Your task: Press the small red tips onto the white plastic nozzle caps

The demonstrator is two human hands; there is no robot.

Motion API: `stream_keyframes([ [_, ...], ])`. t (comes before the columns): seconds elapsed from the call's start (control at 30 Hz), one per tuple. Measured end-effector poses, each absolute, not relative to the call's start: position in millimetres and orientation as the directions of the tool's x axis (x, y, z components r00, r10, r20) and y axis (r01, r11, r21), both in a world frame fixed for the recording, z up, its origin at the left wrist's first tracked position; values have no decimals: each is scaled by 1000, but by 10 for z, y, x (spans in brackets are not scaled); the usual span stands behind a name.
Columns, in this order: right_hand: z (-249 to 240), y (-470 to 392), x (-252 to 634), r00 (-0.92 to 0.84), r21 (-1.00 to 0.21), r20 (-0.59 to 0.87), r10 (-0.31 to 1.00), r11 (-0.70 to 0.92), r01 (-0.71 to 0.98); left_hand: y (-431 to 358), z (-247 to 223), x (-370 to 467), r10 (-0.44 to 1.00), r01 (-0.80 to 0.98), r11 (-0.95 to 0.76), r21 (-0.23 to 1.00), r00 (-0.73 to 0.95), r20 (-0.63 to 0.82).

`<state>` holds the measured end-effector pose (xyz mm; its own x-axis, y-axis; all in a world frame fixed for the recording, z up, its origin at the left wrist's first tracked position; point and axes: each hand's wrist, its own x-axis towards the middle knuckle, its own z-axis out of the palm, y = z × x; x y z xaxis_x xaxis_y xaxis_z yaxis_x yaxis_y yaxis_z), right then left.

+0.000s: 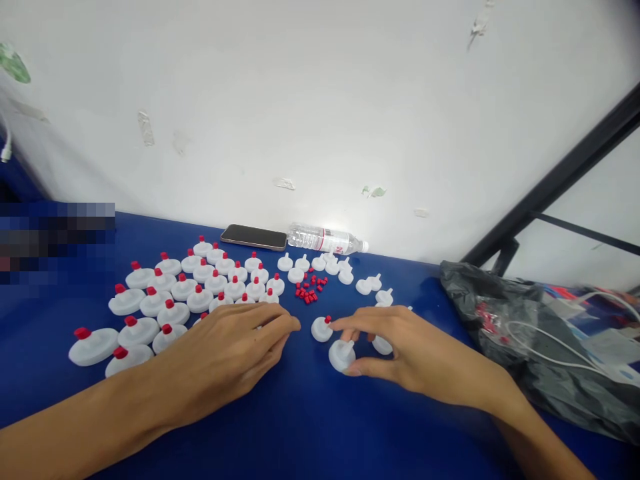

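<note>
My left hand rests palm down with its fingers together, beside many white discs with red caps; what it holds, if anything, is hidden under it. The thumb and fingers of my right hand are around an uncapped white disc with a bare spout. Just beyond that disc, near my right index fingertip, sits a red-capped white disc. Loose red caps lie in a small pile between the hands, farther back. Uncapped white discs stand behind and to the right of the pile.
A phone and a clear plastic bottle lie along the white wall. On the right, a dark plastic bag holds red pieces near a white cable. A black metal frame rises behind it.
</note>
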<state>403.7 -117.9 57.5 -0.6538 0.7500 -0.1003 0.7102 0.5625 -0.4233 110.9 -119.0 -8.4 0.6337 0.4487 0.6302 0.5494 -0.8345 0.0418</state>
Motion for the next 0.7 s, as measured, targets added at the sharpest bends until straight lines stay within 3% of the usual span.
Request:
stream_keyframes([
  [0.13,611,-1223,3981,-686,-465,-104,720,575,673,-1204,-74,1117,530,555,-819,143,637,560],
  [0.3,556,-1305,3863,-671,-555,-44,740,540,632,-1262,25,1224,753,487,-658,574,438,491],
  [0.4,495,-1342,3795,-672,-575,6,741,552,604,-1288,77,1273,831,392,-538,746,398,390],
  [0.7,419,-1330,3706,-692,-609,57,720,574,547,-1292,89,1306,861,176,-352,919,445,245],
])
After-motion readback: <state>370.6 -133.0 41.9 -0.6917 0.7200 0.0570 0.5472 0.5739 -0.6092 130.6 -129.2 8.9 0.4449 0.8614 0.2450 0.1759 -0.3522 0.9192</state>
